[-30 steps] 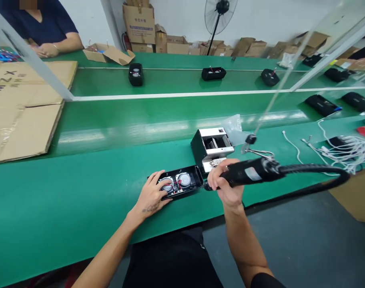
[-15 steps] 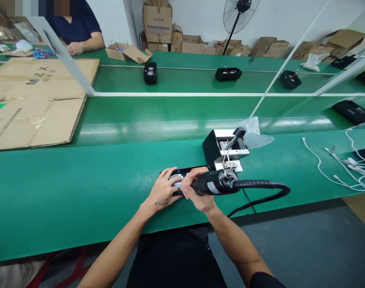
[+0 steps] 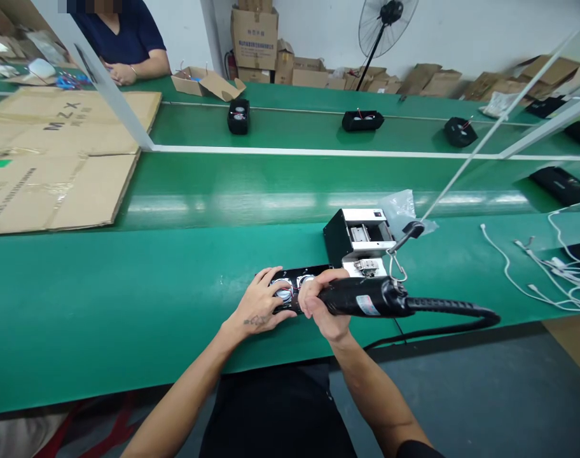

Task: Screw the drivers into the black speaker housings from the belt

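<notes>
My left hand grips the left end of a black speaker panel lying on the green bench, its thumb at the near edge and its fingers over the top. Two round silver parts show in the panel. My right hand is wrapped round a black electric screwdriver, held almost level over the panel's right end. The screwdriver's tip is hidden behind my fingers. From its rear hook a cord runs up to the right. Just behind the panel stands a black and silver screw feeder.
A thick cable loops right from the screwdriver. White cables lie at the right. Beyond a white rail, several black speaker housings sit on a green belt. Flat cardboard covers the left; a person sits behind it.
My right hand and the screwdriver have moved right along the panel, uncovering the second round silver part. The hanging cord and hook shifted right with them. My left hand stays in place.
</notes>
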Action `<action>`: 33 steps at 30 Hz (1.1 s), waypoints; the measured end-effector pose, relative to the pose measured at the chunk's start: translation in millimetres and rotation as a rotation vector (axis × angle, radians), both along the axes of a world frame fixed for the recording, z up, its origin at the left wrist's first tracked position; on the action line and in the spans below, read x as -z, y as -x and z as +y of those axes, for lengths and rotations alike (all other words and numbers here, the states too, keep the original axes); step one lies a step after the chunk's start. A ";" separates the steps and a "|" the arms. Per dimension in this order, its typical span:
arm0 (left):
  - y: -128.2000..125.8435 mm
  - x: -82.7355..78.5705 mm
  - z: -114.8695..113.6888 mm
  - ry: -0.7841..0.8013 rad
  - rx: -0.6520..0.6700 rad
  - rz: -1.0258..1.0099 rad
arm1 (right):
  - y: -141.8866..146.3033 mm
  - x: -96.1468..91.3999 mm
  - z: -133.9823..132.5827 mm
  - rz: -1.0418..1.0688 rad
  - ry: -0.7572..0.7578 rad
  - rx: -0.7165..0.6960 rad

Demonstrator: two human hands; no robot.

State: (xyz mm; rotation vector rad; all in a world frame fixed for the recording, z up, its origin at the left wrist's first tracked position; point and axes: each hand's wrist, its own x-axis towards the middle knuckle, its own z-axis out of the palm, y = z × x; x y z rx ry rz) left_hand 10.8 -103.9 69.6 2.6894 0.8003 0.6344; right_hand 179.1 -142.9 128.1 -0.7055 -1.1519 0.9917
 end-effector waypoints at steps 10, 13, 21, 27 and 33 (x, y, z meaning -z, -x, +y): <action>2.2 -7.6 -1.9 -0.034 0.016 0.063 | 4.8 -8.0 0.5 0.056 -0.097 0.000; 1.9 -6.7 -1.6 -0.038 0.014 0.055 | 5.0 -8.3 1.0 0.098 -0.103 -0.012; 1.4 -4.8 -1.3 -0.052 0.002 0.032 | 2.8 -13.5 5.1 0.148 -0.100 0.056; 2.1 -3.6 -1.1 -0.064 0.008 0.036 | 4.1 -12.2 7.0 0.134 -0.065 0.069; 1.0 -2.2 -1.5 -0.065 -0.002 0.028 | 1.9 -14.2 7.4 0.155 -0.019 0.099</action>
